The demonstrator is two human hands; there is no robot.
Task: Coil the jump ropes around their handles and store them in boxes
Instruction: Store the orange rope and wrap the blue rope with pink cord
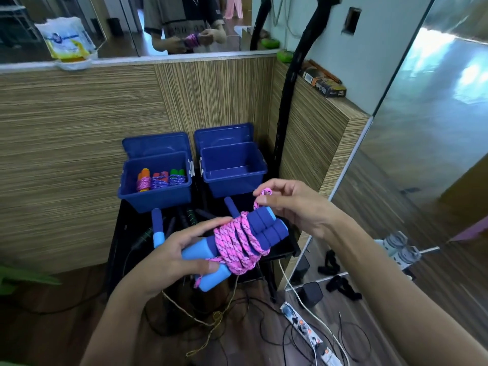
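My left hand (pixel 184 249) grips the two blue handles (pixel 237 241) held side by side, thumb across the light-blue ends, fingers curled behind; pink rope (pixel 239 240) is coiled round the middle of the pair, several turns, one strand trailing off at 6 o'clock; my right hand (pixel 290 204) pinches the rope's free loop between thumb and forefinger, at 1 o'clock from the bundle, just above the dark-blue foam ends.

Left box (pixel 155 180) at 11 o'clock from the bundle, lid up, holds three coiled ropes (pixel 161 179) in a row; right box (pixel 233 167) at 12 o'clock, lid up, nothing visible inside it; both boxes stand on a dark table (pixel 280 249), touching or nearly so; loose handles (pixel 158 228) lie on the table in front of the left box.

Writing: carton (pixel 323 85) on the wooden ledge at 1 o'clock bears print, too blurred to read; white bag (pixel 67 39) at 10 o'clock has a blue logo, unreadable.

Edges: wood panelling close behind the boxes; mirror wall at 3 o'clock; cables and a power strip (pixel 309 334) on the floor at 5 o'clock.
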